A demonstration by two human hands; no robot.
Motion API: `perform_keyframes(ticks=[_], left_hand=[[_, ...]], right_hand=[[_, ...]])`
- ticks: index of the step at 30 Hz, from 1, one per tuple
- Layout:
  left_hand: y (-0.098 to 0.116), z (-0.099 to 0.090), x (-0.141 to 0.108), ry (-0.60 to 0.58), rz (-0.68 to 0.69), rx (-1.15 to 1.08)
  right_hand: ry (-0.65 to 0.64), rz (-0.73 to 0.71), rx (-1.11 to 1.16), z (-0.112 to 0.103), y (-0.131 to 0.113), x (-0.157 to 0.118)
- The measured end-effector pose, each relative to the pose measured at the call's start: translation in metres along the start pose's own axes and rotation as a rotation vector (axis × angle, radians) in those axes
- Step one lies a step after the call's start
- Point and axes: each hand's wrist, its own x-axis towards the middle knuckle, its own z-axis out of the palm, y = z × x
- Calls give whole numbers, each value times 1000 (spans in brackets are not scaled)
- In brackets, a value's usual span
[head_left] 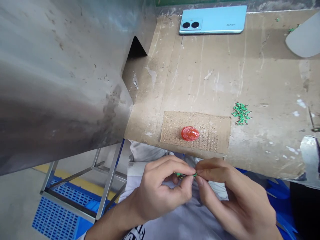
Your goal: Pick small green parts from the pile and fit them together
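Observation:
My left hand [166, 186] and my right hand [235, 196] meet fingertip to fingertip just off the table's front edge. Between thumb and index finger each pinches small green pieces [194, 174]; more green shows inside the left fingers. Behind the hands, a glossy red lump [190, 133] sits on a cardboard piece [215, 131] dotted with many tiny marks. To the right of that cardboard lies a small pile of green pieces [241, 113].
A light blue phone [215, 20] lies at the table's back. At the upper right is a pale rounded object [305, 36] with green bits beside it. A large metal panel [62, 76] fills the left, above a metal-framed stand [112, 180] and blue perforated plastic [57, 213].

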Motion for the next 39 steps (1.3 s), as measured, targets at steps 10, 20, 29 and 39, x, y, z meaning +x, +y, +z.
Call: perform_keyframes(ticks=[10, 20, 29, 39], left_hand=[[9, 2, 6, 54, -321, -83], [14, -7, 8, -44, -508, -116], [11, -9, 13, -96, -616, -120], [8, -3, 11, -54, -536, -82]], right_hand=[[0, -12, -29, 1, 1, 1], [-12, 46, 60, -3, 4, 0], [-14, 50, 68, 0, 4, -2], [14, 22, 76, 3, 2, 0]])
